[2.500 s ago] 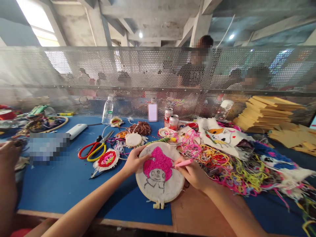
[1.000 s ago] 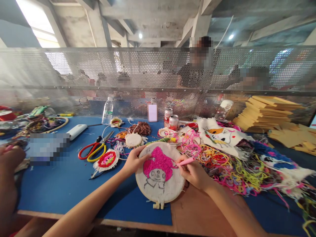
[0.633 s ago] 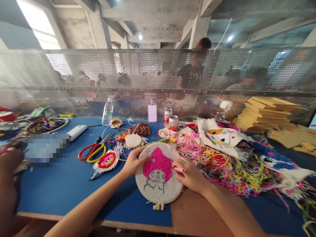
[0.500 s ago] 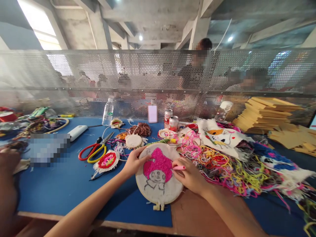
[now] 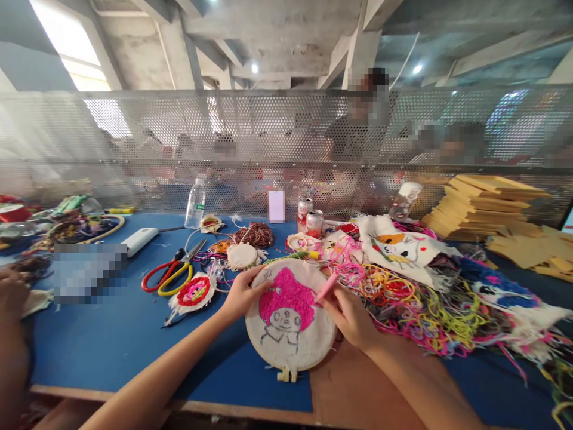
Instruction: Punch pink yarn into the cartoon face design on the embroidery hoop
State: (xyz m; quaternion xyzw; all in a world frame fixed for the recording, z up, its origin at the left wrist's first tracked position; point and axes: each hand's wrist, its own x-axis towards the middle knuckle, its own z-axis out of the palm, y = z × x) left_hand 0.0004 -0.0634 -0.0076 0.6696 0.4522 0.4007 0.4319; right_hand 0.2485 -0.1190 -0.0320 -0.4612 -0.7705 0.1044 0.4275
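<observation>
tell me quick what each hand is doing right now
Left hand: closed on the upper left edge of the hooped cloth.
Right hand: closed, holding the pink tool.

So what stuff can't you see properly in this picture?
All in the head view:
Left hand: most fingers are hidden behind the hooped cloth.
Pink tool: its tip is too small to make out by the right hand.
Pixelated patch: squares blur what's there.
Another person's hand: cut off by the left edge.
</observation>
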